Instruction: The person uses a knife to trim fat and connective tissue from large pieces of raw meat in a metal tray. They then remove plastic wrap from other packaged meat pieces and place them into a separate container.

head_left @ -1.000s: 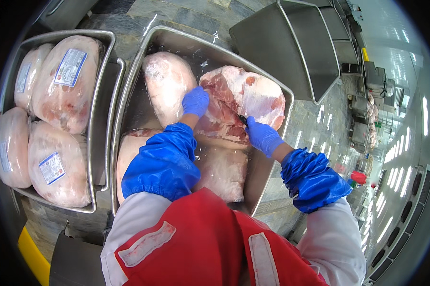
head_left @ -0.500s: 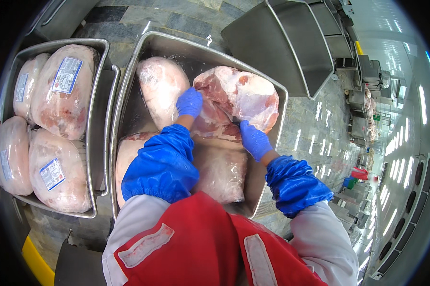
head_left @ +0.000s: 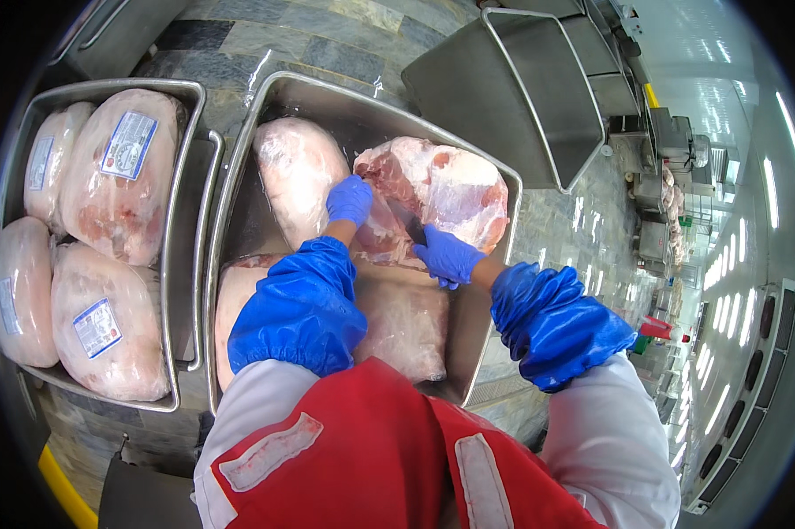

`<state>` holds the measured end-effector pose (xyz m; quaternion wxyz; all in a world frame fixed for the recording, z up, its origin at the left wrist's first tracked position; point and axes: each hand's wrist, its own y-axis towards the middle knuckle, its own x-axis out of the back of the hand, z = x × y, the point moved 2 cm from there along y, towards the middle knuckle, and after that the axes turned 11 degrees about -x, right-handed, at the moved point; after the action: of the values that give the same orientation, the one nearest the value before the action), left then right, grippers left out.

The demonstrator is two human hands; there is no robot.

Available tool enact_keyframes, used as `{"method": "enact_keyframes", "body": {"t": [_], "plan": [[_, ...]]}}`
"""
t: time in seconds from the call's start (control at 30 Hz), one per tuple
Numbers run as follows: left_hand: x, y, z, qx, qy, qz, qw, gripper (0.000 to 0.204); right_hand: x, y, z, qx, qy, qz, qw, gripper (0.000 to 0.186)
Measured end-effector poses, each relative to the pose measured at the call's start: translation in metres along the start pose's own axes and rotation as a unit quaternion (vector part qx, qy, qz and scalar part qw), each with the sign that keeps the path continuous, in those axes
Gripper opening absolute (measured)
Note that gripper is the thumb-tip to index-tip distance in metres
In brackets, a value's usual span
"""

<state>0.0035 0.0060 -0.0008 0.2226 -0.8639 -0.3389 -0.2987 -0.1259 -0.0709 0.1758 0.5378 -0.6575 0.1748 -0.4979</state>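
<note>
A large raw cut of meat [head_left: 468, 198], pale fat on its right and dark red flesh on its left, lies in the far right of a steel tub [head_left: 514, 212]. At its left edge, my blue-gloved left hand [head_left: 350, 203] has its fingers closed on the flesh. My right hand [head_left: 450, 256], gloved too, grips a knife [head_left: 406, 218] by its dark handle; the blade lies against the red flesh and its tip is hard to make out. Left of this cut rests a smooth pale piece [head_left: 298, 167]. Nearer me are more pieces [head_left: 402, 326], partly behind my left sleeve.
To the left, a second steel tub [head_left: 172, 370] holds several wrapped, labelled cuts [head_left: 119, 203]. Large steel bins [head_left: 494, 88] stand at the far right on the grey tiled floor [head_left: 278, 44]. Further right are carts and equipment along the room.
My right hand has moved left along the cut with the knife, and more of the blade shows. My left hand keeps its hold at the cut's edge. The view has shifted slightly.
</note>
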Motion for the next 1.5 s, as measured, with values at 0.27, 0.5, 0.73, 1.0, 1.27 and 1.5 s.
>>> {"method": "enact_keyframes", "body": {"t": [0.27,0.5,0.73,1.0,1.27,1.5], "plan": [[0.014,-0.009,-0.015,-0.004,0.013,-0.013,1.0,0.032,-0.045,0.033,-0.053,0.078,-0.087,-0.18,0.977,0.028],[0.0,-0.003,-0.003,0.058,-0.002,-0.048,0.997,0.031,-0.059,0.039,-0.058,0.064,-0.083,-0.205,0.973,0.022],[0.009,-0.005,-0.007,0.05,0.011,-0.063,0.997,0.031,-0.084,0.055,-0.073,0.076,-0.049,-0.255,0.963,0.022],[0.012,-0.001,-0.006,0.021,0.018,-0.072,0.997,0.03,-0.084,0.053,-0.065,0.063,-0.034,-0.255,0.964,0.025],[0.007,-0.001,0.008,-0.029,-0.007,-0.028,0.999,0.029,-0.027,-0.033,-0.065,0.046,-0.056,-0.158,0.985,0.035],[0.011,-0.027,-0.003,-0.044,0.018,0.012,0.999,0.028,-0.056,-0.046,-0.192,0.031,0.143,-0.431,0.891,0.027]]}}
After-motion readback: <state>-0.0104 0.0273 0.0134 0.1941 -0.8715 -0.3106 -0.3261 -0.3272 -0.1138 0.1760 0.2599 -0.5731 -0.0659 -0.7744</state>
